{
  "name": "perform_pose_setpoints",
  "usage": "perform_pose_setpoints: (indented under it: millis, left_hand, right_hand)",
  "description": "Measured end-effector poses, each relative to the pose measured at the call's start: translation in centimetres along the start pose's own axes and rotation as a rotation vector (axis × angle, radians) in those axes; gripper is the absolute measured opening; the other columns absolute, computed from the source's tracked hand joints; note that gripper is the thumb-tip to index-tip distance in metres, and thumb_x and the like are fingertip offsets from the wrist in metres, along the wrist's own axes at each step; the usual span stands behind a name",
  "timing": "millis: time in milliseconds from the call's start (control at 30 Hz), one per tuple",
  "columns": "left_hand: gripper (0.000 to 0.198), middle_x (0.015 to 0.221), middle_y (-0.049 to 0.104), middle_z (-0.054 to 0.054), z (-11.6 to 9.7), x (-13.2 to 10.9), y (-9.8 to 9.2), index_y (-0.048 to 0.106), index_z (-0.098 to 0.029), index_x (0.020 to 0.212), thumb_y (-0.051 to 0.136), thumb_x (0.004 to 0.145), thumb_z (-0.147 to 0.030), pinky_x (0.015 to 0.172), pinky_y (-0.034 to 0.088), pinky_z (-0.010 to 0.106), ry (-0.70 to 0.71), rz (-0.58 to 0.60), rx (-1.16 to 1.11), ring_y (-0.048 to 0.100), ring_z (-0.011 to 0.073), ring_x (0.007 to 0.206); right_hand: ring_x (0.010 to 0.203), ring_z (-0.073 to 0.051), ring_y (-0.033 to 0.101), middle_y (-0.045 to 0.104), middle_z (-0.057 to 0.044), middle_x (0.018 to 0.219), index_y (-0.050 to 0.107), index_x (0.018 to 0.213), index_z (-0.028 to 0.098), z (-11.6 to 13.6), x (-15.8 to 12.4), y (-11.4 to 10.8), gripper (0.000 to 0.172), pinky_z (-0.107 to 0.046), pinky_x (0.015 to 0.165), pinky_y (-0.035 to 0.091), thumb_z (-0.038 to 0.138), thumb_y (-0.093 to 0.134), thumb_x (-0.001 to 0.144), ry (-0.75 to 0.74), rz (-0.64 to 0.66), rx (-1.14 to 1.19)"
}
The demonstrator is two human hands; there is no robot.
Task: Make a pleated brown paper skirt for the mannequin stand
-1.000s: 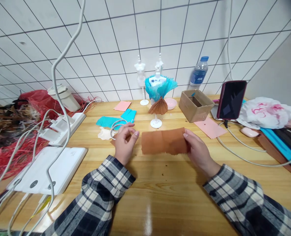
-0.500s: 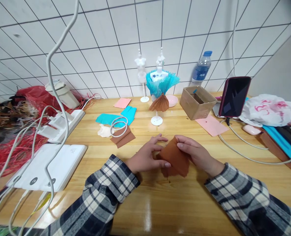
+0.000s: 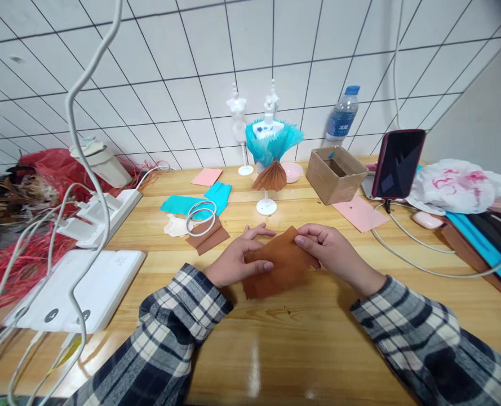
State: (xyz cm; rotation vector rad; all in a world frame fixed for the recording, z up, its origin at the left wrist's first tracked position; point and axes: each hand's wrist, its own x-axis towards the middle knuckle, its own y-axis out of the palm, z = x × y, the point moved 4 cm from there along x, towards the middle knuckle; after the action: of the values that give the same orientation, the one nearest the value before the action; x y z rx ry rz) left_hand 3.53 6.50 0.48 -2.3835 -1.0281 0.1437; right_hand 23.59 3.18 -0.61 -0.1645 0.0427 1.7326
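Observation:
Both my hands hold a brown crepe-paper sheet [image 3: 282, 268] just above the wooden table [image 3: 301, 338], in the middle of the view. My left hand [image 3: 233, 262] pinches its left edge, thumb on top and fingers under. My right hand [image 3: 332, 254] grips the upper right edge with curled fingers. The sheet is folded and slants down to the left. Behind it stands a small white mannequin stand [image 3: 267, 169] dressed in a turquoise and brown paper skirt.
To the left lie a folded brown paper piece [image 3: 208, 237], a coiled white cable [image 3: 199, 217], turquoise paper [image 3: 191, 203], power strips [image 3: 102, 214] and a white box [image 3: 76, 287]. To the right are a cardboard box [image 3: 337, 175], pink paper [image 3: 360, 214], a phone [image 3: 396, 163], a water bottle [image 3: 343, 121] and cables.
The brown sheet was stretched wide with only my right hand on it. My left hand came over from the coiled cable and took the left edge; the sheet is now folded shorter.

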Motion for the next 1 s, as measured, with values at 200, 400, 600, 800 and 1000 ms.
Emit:
perform_pose_setpoints:
  millis: [200,400,600,800,1000]
  left_hand:
    - [0.034,0.138,0.054,0.007,-0.4,0.1,0.6,0.073,-0.028,0.106,0.073,0.075,-0.042,0.117,0.002,0.06,-0.008,0.066,0.062,0.033,0.0347,0.14]
    - [0.025,0.132,0.059,0.005,-0.1,0.1,0.3,0.073,-0.028,0.102,0.066,0.081,-0.039,0.117,0.004,0.06,-0.006,0.074,0.081,0.042,0.0326,0.135]
    - [0.037,0.132,0.059,0.008,0.5,-0.2,-1.3,0.07,-0.025,0.109,0.058,0.084,-0.05,0.118,0.011,0.056,-0.045,-0.065,0.023,0.051,0.0318,0.125]
    - [0.027,0.124,0.063,0.005,0.8,-0.2,-1.4,0.072,-0.022,0.088,0.06,0.084,-0.046,0.109,0.035,0.047,-0.049,-0.18,-0.058,0.057,0.0288,0.115]
    - [0.028,0.112,0.068,0.007,1.6,0.0,-1.1,0.072,-0.017,0.086,0.062,0.084,-0.043,0.113,0.024,0.047,-0.095,-0.193,-0.086,0.058,0.0279,0.11]
  right_hand:
    - [0.046,-0.007,0.04,0.056,0.003,0.061,0.064,0.088,0.017,0.1,-0.1,0.3,0.037,-0.018,0.039,0.029,0.053,0.065,0.077,-0.023,0.013,0.033]
    - [0.049,-0.01,0.045,0.058,0.001,0.065,0.064,0.088,0.019,0.7,0.0,-0.7,0.039,-0.022,0.044,0.034,0.056,0.057,0.081,-0.081,-0.085,-0.129]
    - [0.088,-0.024,0.058,0.066,-0.007,0.09,0.069,0.092,0.022,0.7,0.2,-3.4,0.026,-0.037,0.077,0.043,0.044,0.056,0.086,-0.33,-0.189,-0.931]
    - [0.086,-0.024,0.057,0.063,-0.008,0.092,0.064,0.088,0.021,-1.5,0.3,-3.4,0.021,-0.037,0.076,0.041,0.041,0.062,0.082,-0.28,-0.028,-1.119]
    - [0.076,-0.02,0.053,0.058,-0.005,0.08,0.048,0.076,0.021,-1.8,0.2,-2.1,0.008,-0.032,0.067,0.038,0.022,0.053,0.083,-0.225,0.025,-1.043]
